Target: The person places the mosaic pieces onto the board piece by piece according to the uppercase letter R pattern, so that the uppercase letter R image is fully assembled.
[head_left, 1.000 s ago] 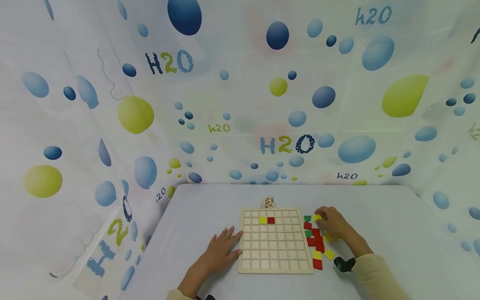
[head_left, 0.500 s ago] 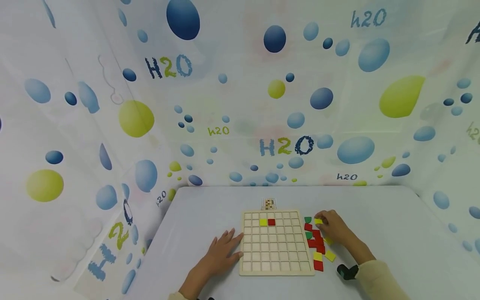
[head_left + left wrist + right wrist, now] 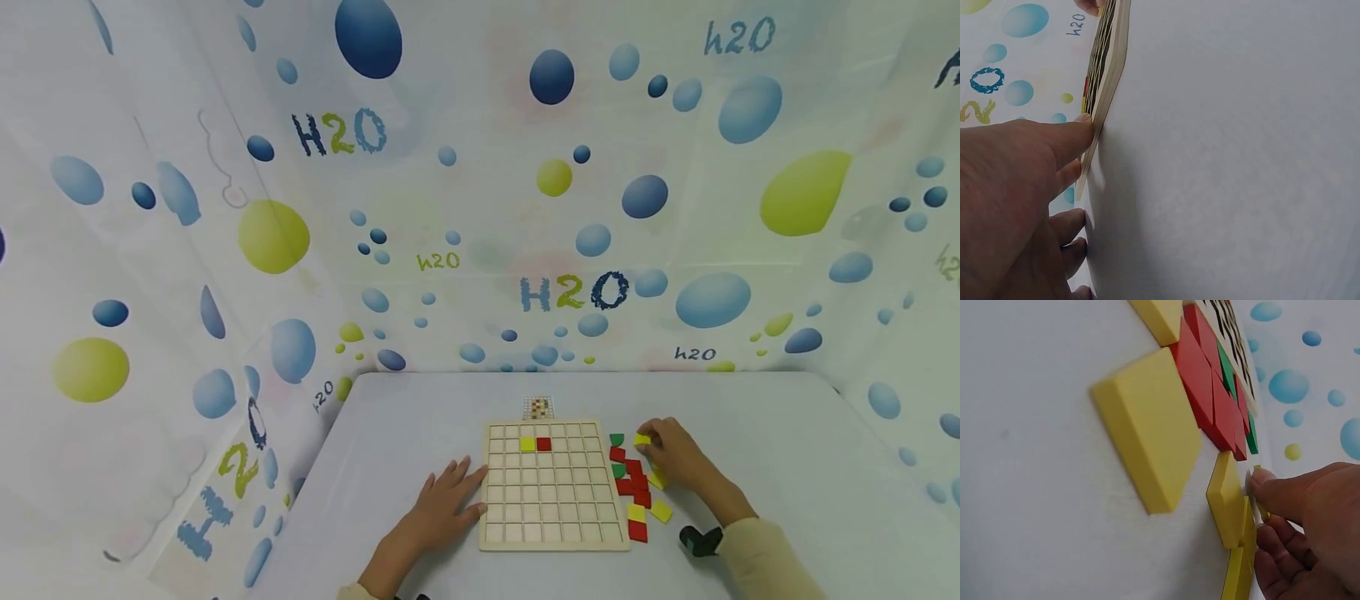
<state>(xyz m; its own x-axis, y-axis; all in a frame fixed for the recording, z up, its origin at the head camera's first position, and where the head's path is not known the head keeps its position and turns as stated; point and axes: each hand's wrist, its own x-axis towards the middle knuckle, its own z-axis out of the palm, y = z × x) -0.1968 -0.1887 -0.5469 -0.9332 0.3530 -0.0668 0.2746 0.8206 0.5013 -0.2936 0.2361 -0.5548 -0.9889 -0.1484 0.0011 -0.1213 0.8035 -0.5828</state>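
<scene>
A square wooden grid board (image 3: 517,537) lies on the table, with one yellow tile (image 3: 528,444) and one red tile (image 3: 543,444) side by side in its upper rows. My left hand (image 3: 446,504) rests at the board's left edge, fingers spread, thumb and fingertips along the rim. To the right of the board my right hand (image 3: 675,454) pinches a yellow square tile (image 3: 642,439) between thumb and fingers. In the right wrist view the thumb covers part of this tile (image 3: 1264,514), and more yellow tiles (image 3: 1225,500) lie beside the fingers.
Loose red tiles (image 3: 637,531), green half-round tiles (image 3: 617,439) and yellow tiles (image 3: 661,511) lie along the board's right side. A small card with a coloured grid pattern (image 3: 538,407) sits beyond the board's far edge. A bubble-printed curtain (image 3: 480,208) hangs behind the table.
My right hand has shifted slightly right with the yellow tile, away from the green one. The left hand and the tiles on the board stay in place.
</scene>
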